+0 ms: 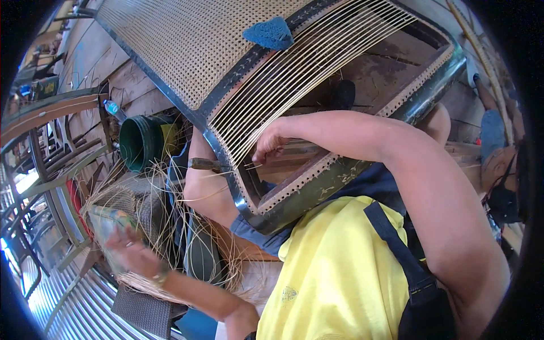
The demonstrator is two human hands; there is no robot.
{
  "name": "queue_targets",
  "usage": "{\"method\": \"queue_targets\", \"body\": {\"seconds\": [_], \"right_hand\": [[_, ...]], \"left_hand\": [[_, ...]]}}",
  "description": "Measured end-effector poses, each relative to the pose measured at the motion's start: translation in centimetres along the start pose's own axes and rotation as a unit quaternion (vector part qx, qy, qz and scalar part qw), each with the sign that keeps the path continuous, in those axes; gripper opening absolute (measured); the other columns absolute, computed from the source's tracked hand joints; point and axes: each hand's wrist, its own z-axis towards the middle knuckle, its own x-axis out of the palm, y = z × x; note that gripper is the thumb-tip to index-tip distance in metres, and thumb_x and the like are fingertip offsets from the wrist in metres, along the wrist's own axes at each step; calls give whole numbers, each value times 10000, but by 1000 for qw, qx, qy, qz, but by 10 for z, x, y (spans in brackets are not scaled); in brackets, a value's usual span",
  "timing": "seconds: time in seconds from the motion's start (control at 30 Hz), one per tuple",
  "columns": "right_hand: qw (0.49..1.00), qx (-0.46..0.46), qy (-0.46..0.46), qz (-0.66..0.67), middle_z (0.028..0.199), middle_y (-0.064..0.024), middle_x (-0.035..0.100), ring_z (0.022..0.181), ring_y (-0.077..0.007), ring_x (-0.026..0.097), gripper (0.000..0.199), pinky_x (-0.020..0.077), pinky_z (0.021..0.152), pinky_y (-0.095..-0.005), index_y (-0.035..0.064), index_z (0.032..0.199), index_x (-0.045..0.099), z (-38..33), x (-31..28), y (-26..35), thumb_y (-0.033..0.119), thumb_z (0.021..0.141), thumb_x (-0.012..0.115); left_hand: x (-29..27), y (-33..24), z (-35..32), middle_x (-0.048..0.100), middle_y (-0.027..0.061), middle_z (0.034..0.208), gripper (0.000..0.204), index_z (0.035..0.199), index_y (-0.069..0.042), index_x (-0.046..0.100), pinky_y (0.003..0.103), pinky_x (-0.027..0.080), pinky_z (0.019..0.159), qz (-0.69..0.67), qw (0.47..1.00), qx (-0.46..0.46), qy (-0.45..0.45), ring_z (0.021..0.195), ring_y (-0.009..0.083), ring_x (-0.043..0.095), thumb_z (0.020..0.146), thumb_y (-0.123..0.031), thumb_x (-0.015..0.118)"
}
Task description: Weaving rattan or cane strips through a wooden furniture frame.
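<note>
My left hand [127, 241] reaches out low, fingers spread open over a loose bundle of cane strands [153, 226], gripping nothing. A green bucket [141, 141] stands beyond. My right hand [269, 144] pinches one strand against the chair frame [317, 187] propped across my lap, keeping it taut.

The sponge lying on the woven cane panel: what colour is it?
Blue. The sponge lies on the chair frame's dark crossbar, clearest in the head view.
</note>
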Motion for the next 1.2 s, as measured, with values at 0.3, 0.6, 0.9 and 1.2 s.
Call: {"method": "queue_targets", "body": {"seconds": [0.3, 0.6, 0.9, 1.2], "right_hand": [[999, -36, -16, -6, 713, 68, 561, 601, -52, 459, 125, 373, 520, -229, 154, 903, 642, -9, 11, 9, 267, 954, 652], [997, -72, 8, -40, 778, 29, 638, 636, -76, 545, 160, 446, 553, -252, 118, 973, 647, -6, 18, 3, 272, 983, 603], [995, -68, -16, -74, 813, -36, 692, 676, -112, 608, 178, 485, 578, -279, 83, 1055, 633, -7, 23, 6, 228, 993, 551], [930, 81, 40, -357, 870, -58, 720, 693, -174, 660, 296, 541, 612, -347, 53, 1022, 687, -30, 29, 20, 292, 968, 520]], "left_hand": [[83, 111, -115, 694, 87, 1082, 455, 1317, -14, 524, 175, 467, 694, 30, 925, -230, 300, 843, 76, 612, 953, -228, 695], [105, 132, -121, 671, 21, 923, 219, 1093, -3, 618, 197, 452, 730, 1, 930, -234, 285, 806, 61, 574, 921, -91, 720], [79, 113, -101, 686, 72, 850, 94, 937, -34, 571, 221, 476, 608, 117, 964, -43, 233, 700, 95, 611, 971, -83, 643], [73, 70, -80, 700, 152, 912, 98, 1000, -14, 533, 244, 549, 640, 37, 994, -23, 97, 743, 169, 684, 1011, -102, 574]]}}
